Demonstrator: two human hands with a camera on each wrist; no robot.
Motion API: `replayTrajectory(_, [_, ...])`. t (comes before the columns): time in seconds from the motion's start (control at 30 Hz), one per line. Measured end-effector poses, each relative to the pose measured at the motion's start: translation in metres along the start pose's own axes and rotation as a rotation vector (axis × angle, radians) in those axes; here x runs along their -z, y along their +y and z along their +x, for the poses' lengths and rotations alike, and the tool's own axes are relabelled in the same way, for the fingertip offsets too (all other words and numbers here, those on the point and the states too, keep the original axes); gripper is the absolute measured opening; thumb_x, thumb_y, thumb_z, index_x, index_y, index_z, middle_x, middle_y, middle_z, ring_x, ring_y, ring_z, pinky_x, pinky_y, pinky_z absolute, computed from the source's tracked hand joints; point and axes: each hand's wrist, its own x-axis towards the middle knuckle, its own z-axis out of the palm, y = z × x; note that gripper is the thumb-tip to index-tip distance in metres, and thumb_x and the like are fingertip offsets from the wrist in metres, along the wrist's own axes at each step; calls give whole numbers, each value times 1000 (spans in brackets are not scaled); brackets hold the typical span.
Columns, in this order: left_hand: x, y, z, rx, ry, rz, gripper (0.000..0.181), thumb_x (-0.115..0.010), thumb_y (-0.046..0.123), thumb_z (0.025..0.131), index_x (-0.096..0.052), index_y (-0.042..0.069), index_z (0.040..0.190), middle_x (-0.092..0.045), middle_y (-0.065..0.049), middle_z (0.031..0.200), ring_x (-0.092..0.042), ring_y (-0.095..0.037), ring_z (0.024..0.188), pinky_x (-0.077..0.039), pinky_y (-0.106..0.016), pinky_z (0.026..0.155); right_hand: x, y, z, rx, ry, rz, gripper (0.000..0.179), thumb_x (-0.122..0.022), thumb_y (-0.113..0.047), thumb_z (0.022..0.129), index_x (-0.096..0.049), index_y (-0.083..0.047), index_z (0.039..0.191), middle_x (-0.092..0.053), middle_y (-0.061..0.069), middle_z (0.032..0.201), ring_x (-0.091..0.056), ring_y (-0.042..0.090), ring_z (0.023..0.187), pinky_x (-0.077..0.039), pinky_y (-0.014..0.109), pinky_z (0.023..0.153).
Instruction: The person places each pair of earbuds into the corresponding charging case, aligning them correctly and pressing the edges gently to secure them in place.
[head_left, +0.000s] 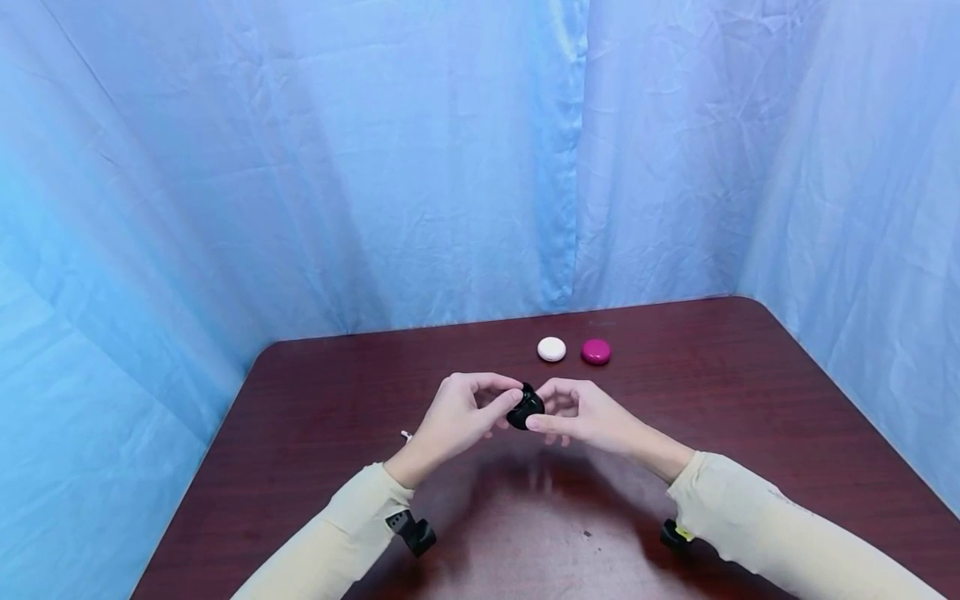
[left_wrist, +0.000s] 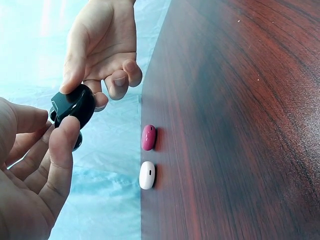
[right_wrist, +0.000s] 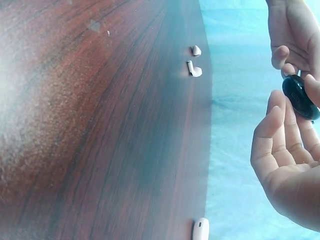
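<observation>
Both hands hold a small, glossy black earbud case above the middle of the table. My left hand pinches its left side between thumb and fingers. On the other side, my right hand grips the case, thumb on the near face. The left wrist view shows the rounded black case between the fingertips of both hands, with a small piece jutting out by the left fingers. A slot shows on the edge of the case in the right wrist view. Fingers cover part of the case.
A white rounded case and a magenta one lie on the dark wooden table beyond the hands. Two white earbuds rest on the table toward the left. Light blue curtains surround the table's back and sides.
</observation>
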Motion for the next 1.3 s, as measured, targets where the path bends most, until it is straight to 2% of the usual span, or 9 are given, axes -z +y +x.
replayTrajectory(0.2, [0,0,0,-6,0,-13,17,-72,21,97,-77,10,109,-73,-3,73,-66,-13,58,-54,-32,51,1,1,1,7,-2,4,22,-74,-16,95,-66,-3,110,-68,30,95,-65,50,75,-56,44,58])
replayTrajectory(0.5, [2,-1,1,-15,-12,-15,17,-70,20,97,-77,11,110,-73,0,75,-69,-16,61,-57,-35,53,1,2,2,2,7,-7,22,-74,-16,94,-66,-4,110,-71,12,88,-67,45,73,-56,42,58])
replayTrajectory(0.67, [7,-3,0,-11,8,-18,18,-70,20,98,-75,12,113,-75,-5,78,-70,-23,66,-57,-38,54,2,3,0,-10,17,4,23,-75,-16,93,-66,-3,110,-69,21,90,-65,47,74,-56,41,58])
replayTrajectory(0.77, [10,-5,-2,6,13,-9,21,-70,20,98,-72,13,117,-75,-8,88,-71,-22,71,-58,-41,56,3,4,-1,-19,24,6,24,-76,-16,93,-66,-3,110,-67,27,92,-65,48,75,-56,40,58])
replayTrajectory(0.87, [11,-8,-3,50,-23,3,26,-67,25,100,-68,15,124,-74,-6,101,-72,-21,79,-59,-43,59,3,6,-2,-24,24,9,24,-76,-17,93,-66,-3,110,-66,31,94,-65,49,75,-56,40,58])
replayTrajectory(0.93, [11,-10,-4,85,-66,10,32,-64,29,102,-64,16,131,-73,-5,106,-72,-18,83,-59,-41,60,4,7,-2,-24,21,9,24,-76,-17,93,-66,-3,110,-67,27,93,-65,49,75,-56,40,58])
replayTrajectory(1.0, [10,-12,-4,112,-113,2,37,-59,32,104,-61,15,137,-72,-6,109,-72,-23,88,-59,-38,61,3,8,-2,-25,17,12,25,-76,-17,93,-66,-3,110,-68,24,92,-65,49,75,-56,40,58])
replayTrajectory(1.13, [7,-15,-4,141,-170,-20,40,-54,31,107,-58,11,141,-73,-5,106,-72,-29,92,-58,-35,62,3,8,-2,-19,7,21,25,-76,-16,93,-65,-2,110,-68,24,91,-65,49,74,-55,39,57])
replayTrajectory(1.3, [6,-18,-3,141,-189,-23,36,-52,27,108,-60,9,138,-73,-5,98,-70,-35,94,-58,-33,61,2,7,-1,-7,-2,26,24,-75,-15,93,-65,-1,110,-66,30,92,-65,50,73,-55,39,56])
